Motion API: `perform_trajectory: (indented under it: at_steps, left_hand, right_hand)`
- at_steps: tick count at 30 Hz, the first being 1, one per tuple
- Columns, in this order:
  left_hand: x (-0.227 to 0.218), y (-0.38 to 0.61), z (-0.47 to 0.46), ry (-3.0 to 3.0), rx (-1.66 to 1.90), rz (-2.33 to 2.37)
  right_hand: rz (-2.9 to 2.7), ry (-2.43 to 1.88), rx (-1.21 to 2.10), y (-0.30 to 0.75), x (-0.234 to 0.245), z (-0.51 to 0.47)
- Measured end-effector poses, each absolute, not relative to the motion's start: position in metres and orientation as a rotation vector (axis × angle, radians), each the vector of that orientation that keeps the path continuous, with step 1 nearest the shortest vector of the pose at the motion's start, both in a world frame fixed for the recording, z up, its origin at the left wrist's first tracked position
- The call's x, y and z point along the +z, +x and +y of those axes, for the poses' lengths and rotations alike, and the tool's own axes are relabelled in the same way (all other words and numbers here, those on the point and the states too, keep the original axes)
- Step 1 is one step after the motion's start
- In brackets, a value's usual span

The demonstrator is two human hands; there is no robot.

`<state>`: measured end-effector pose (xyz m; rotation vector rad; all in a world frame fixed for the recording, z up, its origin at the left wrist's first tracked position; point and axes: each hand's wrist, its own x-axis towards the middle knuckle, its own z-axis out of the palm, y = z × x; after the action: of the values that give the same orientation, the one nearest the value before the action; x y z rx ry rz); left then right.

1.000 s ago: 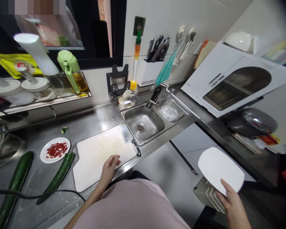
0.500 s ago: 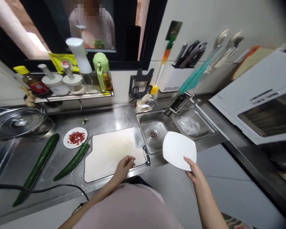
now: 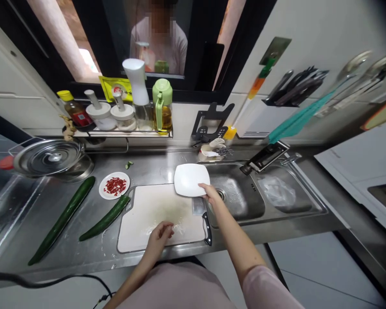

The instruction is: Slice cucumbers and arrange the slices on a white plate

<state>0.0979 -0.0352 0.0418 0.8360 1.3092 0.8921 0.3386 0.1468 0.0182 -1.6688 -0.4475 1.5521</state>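
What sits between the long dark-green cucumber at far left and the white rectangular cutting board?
Head view: a shorter dark-green cucumber and, behind it, a round white plate of chopped red pieces.

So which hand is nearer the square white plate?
Right. Right hand holds the white plate by its edge; left hand is apart from it, over the cutting board.

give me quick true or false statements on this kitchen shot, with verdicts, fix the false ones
1. The right hand holds a squarish plate. True.
2. The knife is in the right hand. False: it lies at the cutting board's right end.
3. Red pieces lie on the round plate. True.
4. The longer cucumber lies on the cutting board. False: it lies on the counter.
5. The left hand is apart from the squarish plate. True.
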Motion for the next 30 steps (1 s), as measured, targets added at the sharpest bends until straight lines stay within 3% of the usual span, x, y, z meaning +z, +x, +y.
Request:
perform_trajectory:
  at_steps: [30]
  left_hand:
    - [0.012, 0.072, -0.057, 0.649, 0.918, 1.379]
  right_hand:
    - [-0.618, -1.718, 1.644, 0.264, -0.023, 0.236]
